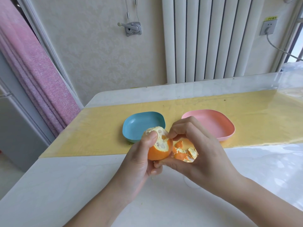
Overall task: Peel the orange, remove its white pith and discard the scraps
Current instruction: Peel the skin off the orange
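Above a white table (pixel 82 185), a person's left hand (pixel 141 161) grips a half-peeled orange (pixel 159 151) to steady it while the right hand (pixel 201 148) pinches at the rind's edge and cups loose peel scraps (pixel 183 153) in its palm, a blue dish (pixel 139 123) and a pink dish (pixel 218 126) just behind, likely for fruit and waste.

Two dishes (pixel 208 123) beyond hands (pixel 172 154).

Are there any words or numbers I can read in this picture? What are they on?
Yellow sticker above the wall socket: a few dark marks, too small and blurred to read.
No other writing shows: the blue dish, the pink dish and the orange carry none.
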A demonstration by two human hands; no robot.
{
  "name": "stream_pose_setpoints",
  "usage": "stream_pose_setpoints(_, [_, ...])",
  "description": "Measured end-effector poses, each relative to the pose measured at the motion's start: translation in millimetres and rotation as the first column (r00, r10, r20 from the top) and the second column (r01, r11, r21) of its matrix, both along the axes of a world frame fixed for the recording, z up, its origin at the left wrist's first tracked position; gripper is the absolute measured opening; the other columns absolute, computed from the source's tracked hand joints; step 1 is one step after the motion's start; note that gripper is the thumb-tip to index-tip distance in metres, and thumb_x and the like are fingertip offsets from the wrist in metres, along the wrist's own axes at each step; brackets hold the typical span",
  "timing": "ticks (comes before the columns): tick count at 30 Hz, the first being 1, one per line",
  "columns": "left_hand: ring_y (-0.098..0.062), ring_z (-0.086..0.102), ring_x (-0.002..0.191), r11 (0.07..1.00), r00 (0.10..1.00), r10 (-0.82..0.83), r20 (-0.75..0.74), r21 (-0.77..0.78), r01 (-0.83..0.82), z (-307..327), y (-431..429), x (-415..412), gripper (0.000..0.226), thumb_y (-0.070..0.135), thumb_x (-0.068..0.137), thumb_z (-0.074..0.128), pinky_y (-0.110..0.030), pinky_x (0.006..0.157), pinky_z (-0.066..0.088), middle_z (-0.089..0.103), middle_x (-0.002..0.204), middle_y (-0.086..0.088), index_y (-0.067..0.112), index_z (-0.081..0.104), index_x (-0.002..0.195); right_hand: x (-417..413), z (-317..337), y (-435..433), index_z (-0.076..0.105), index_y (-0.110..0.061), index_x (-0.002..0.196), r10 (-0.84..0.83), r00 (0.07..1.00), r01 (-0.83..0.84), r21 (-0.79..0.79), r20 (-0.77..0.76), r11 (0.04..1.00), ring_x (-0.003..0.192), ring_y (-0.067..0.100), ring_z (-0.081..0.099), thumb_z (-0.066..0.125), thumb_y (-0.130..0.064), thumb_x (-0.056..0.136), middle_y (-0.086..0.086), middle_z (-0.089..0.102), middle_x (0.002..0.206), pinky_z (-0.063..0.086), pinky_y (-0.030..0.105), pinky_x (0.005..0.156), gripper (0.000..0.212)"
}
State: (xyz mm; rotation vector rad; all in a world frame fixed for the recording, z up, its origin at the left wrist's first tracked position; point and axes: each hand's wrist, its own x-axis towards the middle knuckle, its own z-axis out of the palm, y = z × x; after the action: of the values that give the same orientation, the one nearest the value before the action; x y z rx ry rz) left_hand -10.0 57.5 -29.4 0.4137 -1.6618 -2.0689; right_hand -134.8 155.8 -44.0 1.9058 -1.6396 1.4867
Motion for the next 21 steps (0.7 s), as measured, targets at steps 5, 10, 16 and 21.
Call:
stream_pose_setpoints(5, [-0.027,0.035,0.074,0.999,1.0,0.029,0.004,-0.044,-0.029,-2.1,0.8,-0.5,0.039,0.056,0.065,0.058,-0.021,0.044,0.027,0.052,0.079,-0.01,0.023,0.066,0.083,1.3,0.3,0.4,0.056,-0.008,0.097,0.016,1.0,-0.016,0.027,0.009,1.0,0.088,0.004,0.048,0.083,-0.015,0.07,-0.005,0.049,0.097,0.038,0.009,0.077,0.039])
stream_pose_setpoints(10, [-0.026,0.038,0.077,0.996,1.0,-0.001,0.017,-0.085,0.003,-4.1,1.1,-0.7,0.036,0.054,0.067,0.055,-0.021,0.044,0.026,0.051,0.078,-0.011,0.023,0.064,0.08,-1.4,1.9,1.3,0.05,-0.017,0.096,0.057,0.998,-0.056,0.059,-0.012,0.997,0.082,0.01,0.048,0.081,-0.022,0.073,-0.006,0.047,0.095,0.042,0.017,0.068,0.039])
stream_pose_setpoints(16, [-0.012,0.041,0.061,0.994,0.999,-0.031,0.017,-0.103,0.033,-4.2,0.8,0.3,0.033,0.053,0.068,0.055,-0.02,0.044,0.027,0.049,0.076,-0.01,0.023,0.064,0.078,-2.2,2.0,1.3,0.054,-0.008,0.09,0.063,0.997,-0.059,0.076,-0.052,0.995,0.081,0.017,0.048,0.078,-0.024,0.076,-0.006,0.045,0.094,0.043,0.023,0.067,0.032])
stream_pose_setpoints(21, [-0.01,0.039,0.059,0.998,0.999,-0.047,0.009,-0.038,0.047,-3.4,0.8,0.3,0.031,0.054,0.069,0.055,-0.021,0.045,0.025,0.055,0.072,-0.001,0.025,0.066,0.075,-0.9,1.5,1.8,0.053,-0.01,0.082,0.083,0.996,-0.08,0.071,-0.046,0.994,0.083,0.018,0.048,0.076,-0.019,0.079,-0.008,0.042,0.096,0.044,0.026,0.068,0.025])
